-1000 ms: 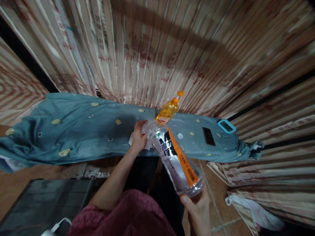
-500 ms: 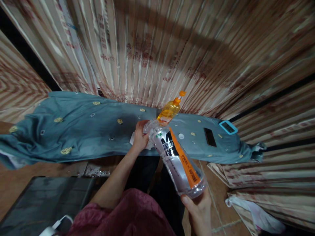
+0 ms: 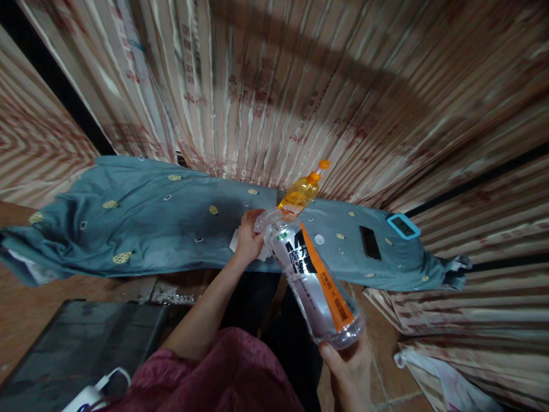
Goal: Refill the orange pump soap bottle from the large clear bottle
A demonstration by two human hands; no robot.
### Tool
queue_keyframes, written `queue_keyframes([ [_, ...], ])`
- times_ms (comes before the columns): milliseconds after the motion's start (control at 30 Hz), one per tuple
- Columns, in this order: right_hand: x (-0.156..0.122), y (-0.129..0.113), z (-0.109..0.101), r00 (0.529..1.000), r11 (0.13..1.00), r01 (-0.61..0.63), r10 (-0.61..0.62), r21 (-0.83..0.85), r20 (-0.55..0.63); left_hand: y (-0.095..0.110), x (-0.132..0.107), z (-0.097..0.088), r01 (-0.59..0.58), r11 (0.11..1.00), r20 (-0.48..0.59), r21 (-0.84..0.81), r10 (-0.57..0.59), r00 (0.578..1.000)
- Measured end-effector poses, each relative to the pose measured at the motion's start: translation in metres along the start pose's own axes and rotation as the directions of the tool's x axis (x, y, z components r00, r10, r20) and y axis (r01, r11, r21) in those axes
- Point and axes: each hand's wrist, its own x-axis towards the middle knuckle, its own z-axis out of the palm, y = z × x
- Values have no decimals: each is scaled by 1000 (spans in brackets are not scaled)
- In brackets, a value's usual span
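Observation:
A large clear plastic bottle (image 3: 309, 289) with a silver, black and orange label is tilted between my hands, its neck towards the upper left. My right hand (image 3: 350, 366) grips it at the base. My left hand (image 3: 249, 239) is closed around the neck end, its fingertips partly hidden. White tissue (image 3: 234, 240) shows on either side of my left hand; whether the fingers grip it I cannot tell. Just behind the bottle's neck stands an orange pump bottle (image 3: 299, 196) of yellow liquid. A white round cap (image 3: 319, 239) lies to the right of the plastic bottle.
A blue-green patterned cloth (image 3: 150, 229) covers the long narrow table. On its right part are a dark phone (image 3: 370, 242) and a blue-framed digital clock (image 3: 404, 226). Pleated curtains (image 3: 274, 86) hang behind. A dark box-like surface (image 3: 86, 343) bears a white device (image 3: 88, 397) with a cable.
The whole view has shifted slightly, so things appear a little further right. Both hands keep their hold on the plastic bottle, whose tilt is about the same.

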Motion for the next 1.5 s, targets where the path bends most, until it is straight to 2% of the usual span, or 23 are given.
queue_keyframes([
  [133,1,7,-2,999,999,31,-31,-13,-4,1,0,0,10,1000,0,3,-10,1000],
  [300,6,20,-9,995,995,91,-93,38,46,3,0,0,23,1000,2,-13,-23,1000],
  [433,6,16,-9,998,999,44,-45,24,54,3,0,0,33,999,4,-24,-33,999],
  [633,4,13,-5,998,998,61,-61,23,27,3,0,0,8,1000,4,-1,-8,1000],
  [767,0,3,-1,1000,999,16,-16,-38,1,3,0,0,1,1000,15,19,-2,1000],
  [967,-2,-10,3,1000,1000,-3,3,7,9,5,1,-1,4,1000,21,4,-5,1000],
  [1067,-4,-15,5,999,997,-51,50,-51,-14,5,1,-1,14,1000,19,0,-14,1000],
  [1233,-2,-9,1,998,997,-56,55,-49,-8,5,1,0,14,1000,15,10,-15,1000],
  [1367,0,0,-4,1000,998,6,-5,-60,13,6,1,-1,11,1000,21,18,-11,1000],
  [1500,-2,-6,0,999,998,-41,41,-40,5,7,1,-1,13,1000,26,13,-13,1000],
])
